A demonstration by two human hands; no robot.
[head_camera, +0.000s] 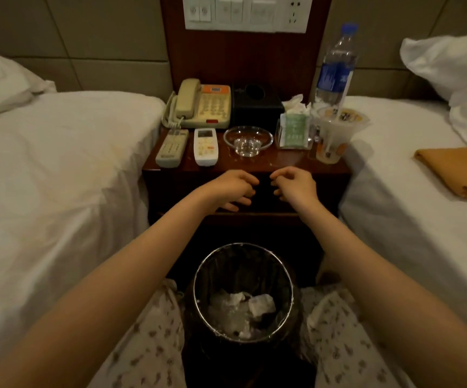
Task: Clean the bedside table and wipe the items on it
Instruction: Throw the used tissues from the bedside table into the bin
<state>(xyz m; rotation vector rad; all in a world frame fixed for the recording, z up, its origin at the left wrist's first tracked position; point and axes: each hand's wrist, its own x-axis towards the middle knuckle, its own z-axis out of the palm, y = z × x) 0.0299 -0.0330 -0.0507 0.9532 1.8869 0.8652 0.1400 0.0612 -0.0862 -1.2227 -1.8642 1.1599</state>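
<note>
Bedside table (282, 163) between two beds. On top, far left: telephone (201, 105). Near left: grey remote (170, 147) beside white remote (205, 147). Centre: glass ashtray (247, 140). Right: tissue pack (293, 127), cup (335, 133), water bottle (335, 65). Left hand (230, 189) and right hand (293, 186) close together before the near edge, fingers loosely curled, grasping nothing. Orange cloth (456, 169) on right bed. Waste bin (243, 292) nearest, between the forearms.

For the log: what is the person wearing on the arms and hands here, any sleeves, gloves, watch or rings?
Nothing shows on either arm: both are bare up to the frame edge, with no sleeves. The left hand and right hand wear no gloves, and no watch or bracelet sits on the wrists. Rings are too small to tell.
</note>
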